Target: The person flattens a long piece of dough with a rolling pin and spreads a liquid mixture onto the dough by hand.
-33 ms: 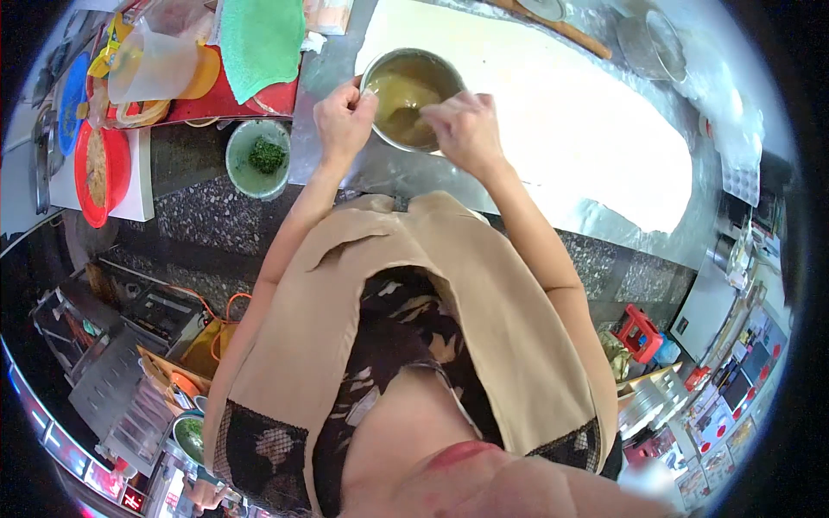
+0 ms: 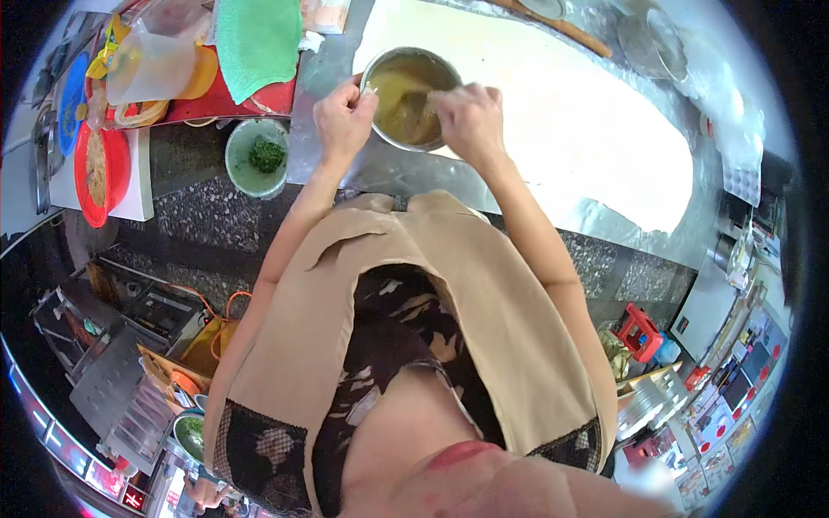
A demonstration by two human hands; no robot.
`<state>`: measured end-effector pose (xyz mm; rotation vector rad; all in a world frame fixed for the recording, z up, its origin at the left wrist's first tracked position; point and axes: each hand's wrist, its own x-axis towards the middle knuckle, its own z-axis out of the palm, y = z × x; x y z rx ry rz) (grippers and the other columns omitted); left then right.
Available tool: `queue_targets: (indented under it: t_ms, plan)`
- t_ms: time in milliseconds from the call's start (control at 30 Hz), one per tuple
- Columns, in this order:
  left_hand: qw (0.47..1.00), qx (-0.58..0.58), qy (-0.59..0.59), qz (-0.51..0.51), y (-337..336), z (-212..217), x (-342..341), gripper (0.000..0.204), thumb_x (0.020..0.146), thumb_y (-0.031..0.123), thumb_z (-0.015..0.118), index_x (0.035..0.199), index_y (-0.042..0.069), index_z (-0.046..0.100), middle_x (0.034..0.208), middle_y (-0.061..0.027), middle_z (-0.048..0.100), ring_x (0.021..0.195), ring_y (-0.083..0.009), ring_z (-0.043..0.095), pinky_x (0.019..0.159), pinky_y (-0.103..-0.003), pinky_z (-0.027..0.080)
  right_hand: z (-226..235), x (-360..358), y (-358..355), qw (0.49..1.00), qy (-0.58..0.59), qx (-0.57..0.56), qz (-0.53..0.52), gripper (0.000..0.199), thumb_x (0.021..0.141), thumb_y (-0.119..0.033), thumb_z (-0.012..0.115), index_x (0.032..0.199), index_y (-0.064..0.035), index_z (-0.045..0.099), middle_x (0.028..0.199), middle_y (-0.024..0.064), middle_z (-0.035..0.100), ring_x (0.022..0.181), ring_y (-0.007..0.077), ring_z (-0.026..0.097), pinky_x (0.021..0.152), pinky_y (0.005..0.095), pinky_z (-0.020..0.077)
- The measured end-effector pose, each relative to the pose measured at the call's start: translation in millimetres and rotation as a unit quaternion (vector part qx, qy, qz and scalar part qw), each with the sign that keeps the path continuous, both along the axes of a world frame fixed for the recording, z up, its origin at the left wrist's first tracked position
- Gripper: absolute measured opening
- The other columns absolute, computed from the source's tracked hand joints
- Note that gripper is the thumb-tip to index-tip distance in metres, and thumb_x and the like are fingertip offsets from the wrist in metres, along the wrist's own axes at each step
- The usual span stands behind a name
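A round metal bowl [image 2: 373,121] of yellowish-brown liquid stands at the near left edge of a large sheet of white dough [image 2: 553,112]. My left hand [image 2: 345,119] grips the bowl's left rim, thumb on top. Over the right rim is my right hand [image 2: 471,123], its fingers closed together. A brownish shape [image 2: 413,107] lies in the liquid just left of these fingers. I cannot make out whether it is the end of a tool in my right hand.
The dough covers a metal worktop [image 2: 324,65]; a wooden rolling pin [image 2: 561,33] lies behind it. To the left are a pail of chopped greens [image 2: 242,174], a red basin [image 2: 121,177] and a green cloth [image 2: 255,43]. Another person's hand [image 2: 205,492] shows at lower left.
My right hand has shifted slightly right, toward the bowl's right rim, and the liquid's surface looks different. My left hand stays on the rim.
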<state>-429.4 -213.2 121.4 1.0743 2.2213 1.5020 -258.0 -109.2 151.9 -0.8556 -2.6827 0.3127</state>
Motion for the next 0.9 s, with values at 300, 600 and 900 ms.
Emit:
queue_targets:
  t_ms: [300, 600, 900]
  plan:
    - [0.999, -0.005, 0.049, 0.014, 30.0, 3.5, 6.6, 0.024, 0.072, 0.008, 0.063, 0.058, -0.003, 0.047, 0.089, -0.0186, 0.068, 0.048, -0.0213, 0.052, 0.048, -0.034, 0.042, -32.0, 17.4, 50.9, 0.989, 0.150, -0.017, 0.001, 0.016, 0.082, -0.014, 0.064, 0.096, -0.0157, 0.072, 0.077, 0.0031, 0.066, 0.077, 0.0227, 0.057, 0.071, 0.0366, 0.0397]
    - [0.993, -0.031, 0.116, 0.021, 51.5, 16.5, 13.1, 0.026, 0.073, 0.009, 0.065, 0.057, -0.002, 0.048, 0.092, -0.0210, 0.068, 0.066, -0.0296, 0.066, 0.054, -0.035, 0.048, -51.6, 14.4, 63.6, 0.988, 0.145, -0.044, -0.031, 0.016, 0.083, -0.014, 0.064, 0.096, -0.0130, 0.071, 0.079, 0.0048, 0.067, 0.077, 0.0236, 0.058, 0.071, 0.0367, 0.0422]
    - [0.984, 0.008, 0.179, -0.002, 56.8, 10.8, 10.6, 0.025, 0.073, 0.010, 0.065, 0.057, -0.002, 0.049, 0.092, -0.0196, 0.068, 0.069, -0.0303, 0.067, 0.057, -0.038, 0.049, -48.8, 4.6, 74.9, 0.992, 0.079, -0.092, 0.028, 0.013, 0.084, -0.015, 0.062, 0.092, -0.0132, 0.073, 0.074, 0.0057, 0.066, 0.079, 0.0239, 0.058, 0.074, 0.0374, 0.0423]
